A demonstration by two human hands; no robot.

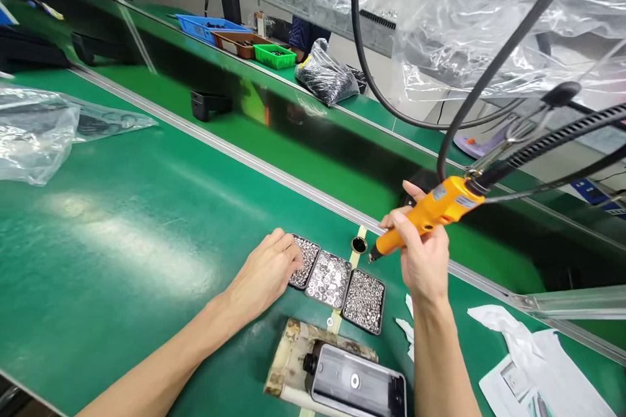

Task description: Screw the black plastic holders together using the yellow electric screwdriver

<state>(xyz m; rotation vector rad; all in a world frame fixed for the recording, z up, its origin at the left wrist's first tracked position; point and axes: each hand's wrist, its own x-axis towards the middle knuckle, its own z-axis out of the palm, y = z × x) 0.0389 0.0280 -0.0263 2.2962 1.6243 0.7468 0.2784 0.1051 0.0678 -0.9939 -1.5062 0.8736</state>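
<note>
Trays of shiny metal bits sit in a slanted row on the green table (147,228): the left tray (298,287), the middle tray (320,303) and the right tray (362,328). The left hand (268,267) dips its bent fingers into the left tray; I cannot tell if it has pinched a bit. The right hand (424,251) grips an orange power tool (425,215), its tip pointing down near a round black piece (358,245) with a gold rim.

Just below the trays, in a worn holder (276,378), lies a dark box (359,381) with a shiny top and a white ring on it. White paper (548,371) lies to the right, and a clear plastic bag (34,133) to the left. Far back are a blue bin (195,27), a brown bin (227,45) and a green bin (274,61).
</note>
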